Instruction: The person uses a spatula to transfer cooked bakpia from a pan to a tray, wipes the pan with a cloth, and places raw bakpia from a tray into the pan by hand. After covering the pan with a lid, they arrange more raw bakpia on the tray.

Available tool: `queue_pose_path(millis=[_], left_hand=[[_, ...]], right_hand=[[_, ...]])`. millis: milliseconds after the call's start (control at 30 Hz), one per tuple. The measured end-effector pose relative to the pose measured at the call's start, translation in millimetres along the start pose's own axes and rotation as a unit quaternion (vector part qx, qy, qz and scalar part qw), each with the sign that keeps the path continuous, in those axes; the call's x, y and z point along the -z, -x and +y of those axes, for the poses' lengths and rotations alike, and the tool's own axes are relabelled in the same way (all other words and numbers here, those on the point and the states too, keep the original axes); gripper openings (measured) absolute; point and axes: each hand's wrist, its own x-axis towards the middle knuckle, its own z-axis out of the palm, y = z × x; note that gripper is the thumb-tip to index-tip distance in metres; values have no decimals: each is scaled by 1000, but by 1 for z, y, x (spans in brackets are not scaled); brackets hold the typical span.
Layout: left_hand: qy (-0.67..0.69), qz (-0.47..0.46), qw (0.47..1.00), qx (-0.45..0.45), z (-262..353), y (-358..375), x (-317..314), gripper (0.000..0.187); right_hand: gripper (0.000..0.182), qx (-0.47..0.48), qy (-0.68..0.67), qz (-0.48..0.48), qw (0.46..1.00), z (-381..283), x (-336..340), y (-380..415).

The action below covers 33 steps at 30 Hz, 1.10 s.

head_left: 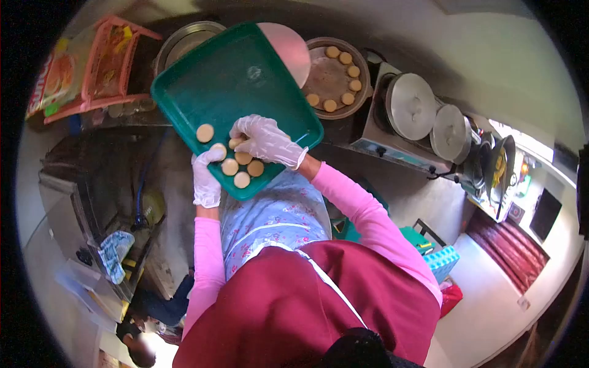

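Note:
A green plastic tray (208,92) is tilted in front of my body, its lower corner close to my apron. My gloved left hand (207,178) grips its left edge, with the thumb over the rim beside a disc. Several small pale round dough discs (242,180) lie in the tray's near corner, and another disc (205,133) sits a little apart at the left. My gloved right hand (265,142) reaches over the tray with bent fingers closed around a dough disc (235,143), partly hidden by the fingers.
Beyond the tray, a round brown pan (336,76) holds several discs along its rim. A pink round lid or plate (287,49) and a metal pan (187,40) stand behind the tray. At right is a stove (392,147) with lidded pots (410,105). Another person (162,306) is at lower left.

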Motion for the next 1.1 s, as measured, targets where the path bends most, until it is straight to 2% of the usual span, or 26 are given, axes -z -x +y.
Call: queue_pose_path(millis=[33, 67, 133, 167, 200, 267, 333, 433, 467, 567, 767, 867, 967, 1067, 1100], left_hand=[[-24, 31, 999, -12, 0, 1, 4, 52], [20, 2, 1000, -4, -1, 1, 7, 53], [22, 20, 1000, -4, -1, 5, 20, 55], [19, 30, 999, -5, -5, 1, 38, 55], [28, 34, 999, -4, -4, 2, 41, 55], [46, 42, 998, -3, 0, 6, 43, 55], [35, 60, 997, -11, 4, 10, 37, 54], [9, 74, 997, -17, 0, 10, 42, 51], [-1, 76, 997, -19, -2, 8, 45, 51], [24, 61, 997, -28, -4, 7, 40, 51], [43, 64, 997, -13, -10, 5, 47, 49], [29, 69, 997, -19, -8, 6, 49, 50], [23, 66, 997, -19, -1, 11, 40, 52], [23, 64, 997, -23, -1, 8, 34, 52], [21, 64, 997, -25, -2, 6, 34, 53]], right_hand=[[26, -35, -33, -6, 999, -4, 8, 0], [24, -47, -92, 54, 993, -3, 22, 3], [23, -50, -172, 187, 966, 0, 64, 17], [21, -32, -48, 255, 965, 15, 85, 22], [20, -81, -120, 346, 927, 67, 92, 19], [26, -114, -54, 446, 886, 132, 113, 11], [35, -188, -25, 408, 893, 179, 125, 2], [40, -209, 114, 374, 896, 206, 121, -22], [39, -160, 177, 398, 886, 250, 107, -35], [34, -171, 240, 292, 910, 213, 118, -49], [24, -132, 422, 277, 853, 258, 123, -73], [23, -144, 435, 307, 834, 269, 134, -67], [22, -105, 431, 272, 854, 272, 137, -59], [22, -83, 437, 277, 852, 255, 122, -59], [24, -113, 411, 266, 865, 246, 117, -60]])
